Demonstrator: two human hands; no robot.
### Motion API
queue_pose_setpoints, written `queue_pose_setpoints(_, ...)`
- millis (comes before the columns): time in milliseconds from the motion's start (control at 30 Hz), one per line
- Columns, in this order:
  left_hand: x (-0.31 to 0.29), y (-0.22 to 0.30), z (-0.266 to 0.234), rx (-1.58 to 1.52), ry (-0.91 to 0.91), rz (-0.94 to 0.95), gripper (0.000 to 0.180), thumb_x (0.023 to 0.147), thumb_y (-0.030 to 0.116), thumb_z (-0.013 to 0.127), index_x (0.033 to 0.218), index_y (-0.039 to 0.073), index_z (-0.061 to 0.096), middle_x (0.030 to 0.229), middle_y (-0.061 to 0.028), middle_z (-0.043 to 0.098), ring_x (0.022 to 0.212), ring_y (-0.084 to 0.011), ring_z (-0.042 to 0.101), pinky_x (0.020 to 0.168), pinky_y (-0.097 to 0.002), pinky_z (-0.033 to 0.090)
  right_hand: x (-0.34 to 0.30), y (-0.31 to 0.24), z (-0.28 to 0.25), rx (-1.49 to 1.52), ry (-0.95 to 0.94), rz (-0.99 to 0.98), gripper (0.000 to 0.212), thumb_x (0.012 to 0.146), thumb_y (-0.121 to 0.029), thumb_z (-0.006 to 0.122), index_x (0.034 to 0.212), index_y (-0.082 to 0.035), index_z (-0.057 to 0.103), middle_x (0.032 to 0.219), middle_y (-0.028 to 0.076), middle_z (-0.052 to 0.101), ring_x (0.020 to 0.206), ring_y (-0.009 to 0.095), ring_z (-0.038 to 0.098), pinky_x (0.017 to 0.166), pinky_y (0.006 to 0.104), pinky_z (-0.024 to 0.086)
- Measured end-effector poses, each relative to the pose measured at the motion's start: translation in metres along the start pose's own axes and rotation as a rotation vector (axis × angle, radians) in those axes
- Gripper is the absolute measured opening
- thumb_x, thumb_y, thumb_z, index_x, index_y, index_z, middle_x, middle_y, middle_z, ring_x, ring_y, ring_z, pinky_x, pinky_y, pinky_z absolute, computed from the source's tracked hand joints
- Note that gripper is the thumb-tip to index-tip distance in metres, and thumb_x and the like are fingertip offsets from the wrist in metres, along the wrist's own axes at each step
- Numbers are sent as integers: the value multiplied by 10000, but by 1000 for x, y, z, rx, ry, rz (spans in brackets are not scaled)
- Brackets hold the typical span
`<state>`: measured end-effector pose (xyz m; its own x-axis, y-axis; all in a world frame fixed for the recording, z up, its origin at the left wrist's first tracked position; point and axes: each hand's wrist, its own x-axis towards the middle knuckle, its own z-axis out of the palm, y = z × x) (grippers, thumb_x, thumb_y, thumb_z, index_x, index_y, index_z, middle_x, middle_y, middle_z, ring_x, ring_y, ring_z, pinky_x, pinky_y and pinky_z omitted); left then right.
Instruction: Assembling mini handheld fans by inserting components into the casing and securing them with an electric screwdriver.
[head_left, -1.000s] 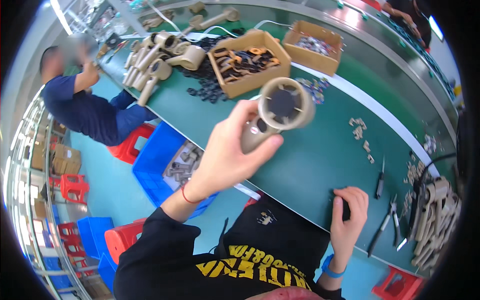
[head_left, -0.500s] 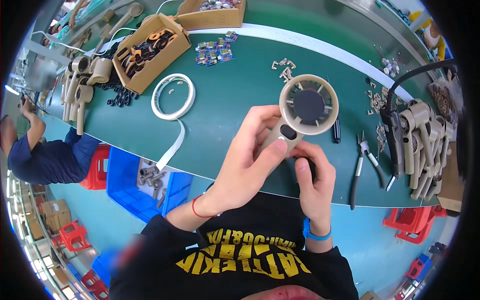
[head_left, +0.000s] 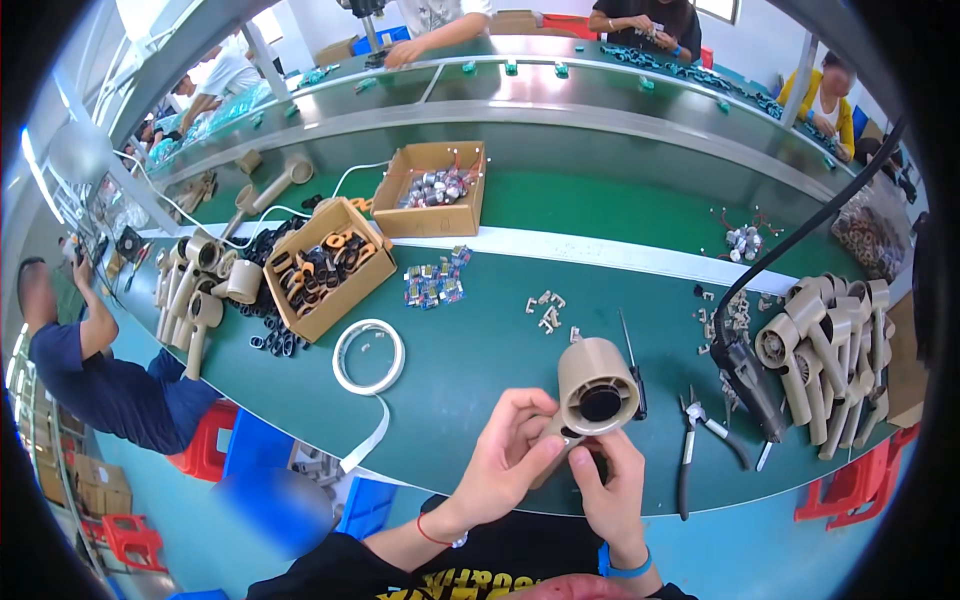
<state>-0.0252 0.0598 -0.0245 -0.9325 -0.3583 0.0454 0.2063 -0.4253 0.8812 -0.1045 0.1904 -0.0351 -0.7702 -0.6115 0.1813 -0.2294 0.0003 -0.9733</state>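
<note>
My left hand (head_left: 508,458) is closed around the handle of a beige handheld fan (head_left: 597,372). The fan's round head points away from me and is tilted, showing its outer wall and a dark round hub inside the ring. A small dark button sits at the top of the handle. My right hand (head_left: 612,482) is beside the handle with its fingers curled and thumb bent. Something dark shows between its thumb and fingers, too hidden to name. Just right of the fan lies a black-handled screwdriver (head_left: 639,390).
Cutting pliers (head_left: 690,450) and a corded black tool (head_left: 748,385) lie to the right, before piled fan bodies (head_left: 825,350). At left are a tape roll (head_left: 341,362), a carton of black and orange rings (head_left: 372,275) and more fan bodies (head_left: 205,310). Co-workers sit beyond the line.
The view has tilted up, bringing the far line and co-workers into sight. The fan has tipped, so its side wall now shows. Both hands remain at its handle.
</note>
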Motion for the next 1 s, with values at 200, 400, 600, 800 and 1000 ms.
queue_pose_setpoints(200,-1,-6,1,8,19,88,321,928,-50,522,1197,23,364,1196,-121,499,1151,-191,545,960,-313,436,3,-4,0,-22,-28,-25,261,872,-64,619,1095,72,616,989,120,628,880,177,610,806,290,487)
queue_pose_setpoints(400,-3,-11,3,13,22,122,326,920,-66,508,1199,16,362,1208,-129,501,1170,-197,535,982,-326,427,1,0,0,-45,11,-63,248,825,11,659,1066,62,632,933,135,645,807,202,642,737,297,519)
queue_pose_setpoints(600,-2,-19,-1,14,12,178,407,948,-14,513,1308,8,325,1281,-133,476,1197,-178,499,987,-297,412,1,0,1,-41,25,-85,223,812,17,665,1029,64,635,883,124,639,789,190,633,721,290,514)
queue_pose_setpoints(800,-7,-11,-11,-13,61,77,491,926,48,590,1347,3,341,1260,-102,510,1200,-165,502,968,-285,430,1,7,3,-81,-95,11,194,888,-58,614,1052,45,611,935,39,582,844,98,553,749,227,452)
queue_pose_setpoints(1000,1,-23,-1,-109,-62,75,423,929,9,557,1313,7,380,1274,-108,494,1214,-166,494,1055,-320,386,-14,12,-16,-167,-25,124,355,947,-105,589,1250,66,519,1180,109,572,1042,186,561,894,294,454)
